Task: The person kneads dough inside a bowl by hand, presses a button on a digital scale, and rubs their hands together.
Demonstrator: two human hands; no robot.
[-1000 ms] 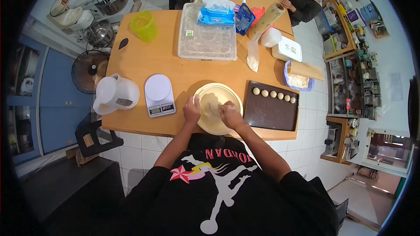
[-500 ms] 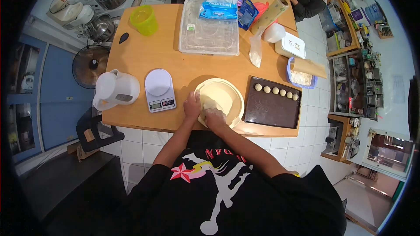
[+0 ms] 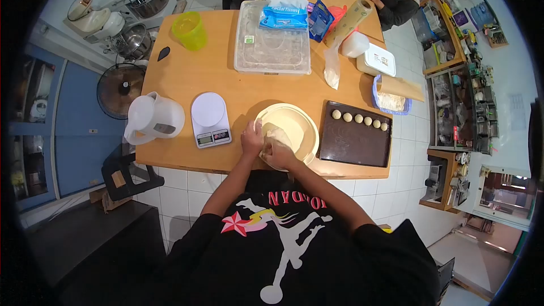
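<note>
A cream plastic bowl (image 3: 309, 136) stands near the front edge of the table, with a lump of pale dough (image 3: 277, 135) in its left part. My left hand (image 3: 251, 138) is closed at the bowl's left rim and seems to grip it. Inside the bowl, my right hand (image 3: 277, 154) is closed on the near side of the dough; its fingertips are partly hidden. Just right of the bowl lies a dark baking tray (image 3: 354, 141) with a row of several small dough balls (image 3: 358, 118) along its far side.
Left of the bowl are a white kitchen scale (image 3: 211, 119) and a white jug (image 3: 156, 116). Farther back stand a yellow-green cup (image 3: 189, 31), a clear lidded box (image 3: 272, 51) and a tissue pack (image 3: 283, 17). A flour basket (image 3: 391, 102) sits right. Another person (image 3: 396, 0) is at the far right.
My right hand has closed more tightly on the dough and shifted slightly. My left hand stays at the bowl's rim. The whole view has moved a little.
</note>
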